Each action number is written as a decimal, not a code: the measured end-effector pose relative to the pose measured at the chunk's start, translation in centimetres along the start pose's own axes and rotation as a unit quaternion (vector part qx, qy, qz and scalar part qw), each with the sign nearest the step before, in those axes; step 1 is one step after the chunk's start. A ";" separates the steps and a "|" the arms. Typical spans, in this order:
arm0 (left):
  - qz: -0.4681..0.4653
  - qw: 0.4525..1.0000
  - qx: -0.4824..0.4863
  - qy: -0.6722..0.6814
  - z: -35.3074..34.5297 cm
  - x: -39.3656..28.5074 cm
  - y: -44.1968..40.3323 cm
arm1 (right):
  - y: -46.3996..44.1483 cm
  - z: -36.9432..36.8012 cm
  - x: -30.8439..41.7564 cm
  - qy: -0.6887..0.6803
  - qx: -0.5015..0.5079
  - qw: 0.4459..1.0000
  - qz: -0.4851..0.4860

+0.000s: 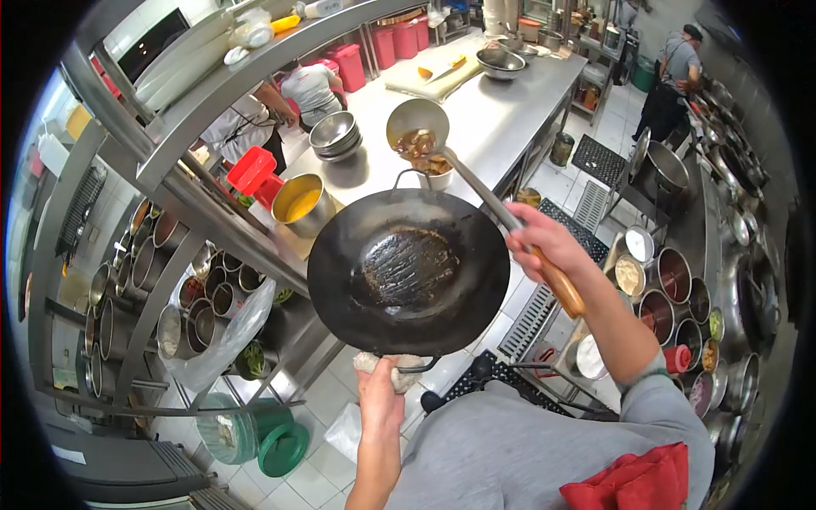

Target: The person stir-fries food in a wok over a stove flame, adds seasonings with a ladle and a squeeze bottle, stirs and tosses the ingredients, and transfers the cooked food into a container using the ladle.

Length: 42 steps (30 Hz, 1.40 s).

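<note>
My left hand (380, 393) is closed around a folded cloth (411, 378) on the near loop handle of a black wok (340, 272). The wok is tilted toward me, with a dark, oily residue (410, 265) on its bottom. In my right hand (548, 240) is the wooden handle of a long metal ladle (480, 189). The ladle's wide bowl (425, 115) tips over a white container (440, 181) beyond the wok's far handle. Brown, saucy pieces of food (415, 143) lie in the ladle, and similar food shows in the container, partly hidden by the ladle.
Left of the wok stand a metal pot of yellow liquid (299, 202), a red container (253, 170) and stacked metal bowls (335, 134) on the steel counter (501, 110). Ingredient pots (656, 310) line my right. Co-workers (313, 92) work beyond the counter; another person (676, 72) stands far right.
</note>
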<state>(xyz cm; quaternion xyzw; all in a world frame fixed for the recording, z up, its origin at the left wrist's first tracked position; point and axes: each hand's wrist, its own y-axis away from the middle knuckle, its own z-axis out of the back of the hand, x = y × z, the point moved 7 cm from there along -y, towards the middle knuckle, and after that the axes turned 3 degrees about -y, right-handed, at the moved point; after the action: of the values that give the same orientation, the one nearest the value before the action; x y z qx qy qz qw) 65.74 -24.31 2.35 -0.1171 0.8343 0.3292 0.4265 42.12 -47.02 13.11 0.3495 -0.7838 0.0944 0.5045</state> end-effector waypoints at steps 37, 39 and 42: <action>0.036 0.993 -0.111 -0.030 0.9 2.7 2.0 | -7.7 13.3 -0.8 0.479 -0.088 0.868 0.101; 0.038 0.994 -0.105 -0.021 0.5 2.5 2.3 | -7.5 13.6 -0.7 0.461 -0.090 0.880 0.071; 0.057 0.990 -0.118 -0.053 1.0 2.4 2.4 | -7.6 13.9 -0.8 0.480 -0.078 0.861 0.146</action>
<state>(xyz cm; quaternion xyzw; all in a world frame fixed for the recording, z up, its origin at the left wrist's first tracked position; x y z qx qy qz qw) 63.74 -21.68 1.13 -0.1012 0.7710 0.4552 0.4337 37.17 -59.23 4.34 0.1024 -0.4912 0.2618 0.8245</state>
